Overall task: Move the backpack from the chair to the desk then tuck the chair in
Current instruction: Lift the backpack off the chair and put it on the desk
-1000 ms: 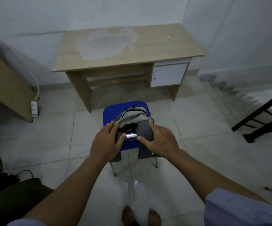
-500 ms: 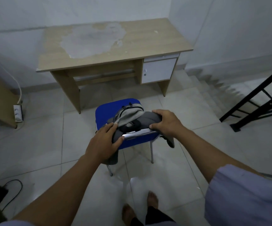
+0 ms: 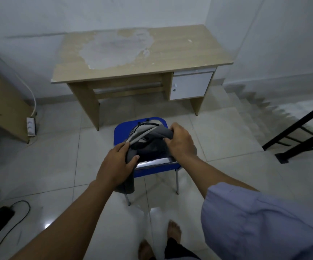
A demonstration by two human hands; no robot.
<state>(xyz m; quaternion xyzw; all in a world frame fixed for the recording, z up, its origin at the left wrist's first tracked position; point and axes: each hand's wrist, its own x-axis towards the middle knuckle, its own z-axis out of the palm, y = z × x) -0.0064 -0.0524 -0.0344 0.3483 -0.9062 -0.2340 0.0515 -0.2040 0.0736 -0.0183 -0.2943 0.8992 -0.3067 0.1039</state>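
A grey backpack (image 3: 148,139) sits on the blue chair (image 3: 121,128), which stands on the tiled floor in front of the wooden desk (image 3: 170,53). The chair's back, with a shiny metal bar, faces me. My left hand (image 3: 116,164) grips the backpack's left side, where a grey strap hangs down over the chair back. My right hand (image 3: 180,141) is closed on the bag's upper right part, bunching the fabric. The desk top bears a large pale stain and nothing else.
The desk has a white drawer unit (image 3: 189,87) on its right. A wooden cabinet (image 3: 1,109) and a power strip (image 3: 30,126) stand at left. Dark cables (image 3: 11,209) lie at lower left. A black railing (image 3: 302,136) and descending stairs are at right. My bare feet (image 3: 172,229) show below.
Both hands have shifted their hold on the backpack: the right hand moved up to the bag's top right and bunched it, the left closed on its left side. My view came closer to the desk.
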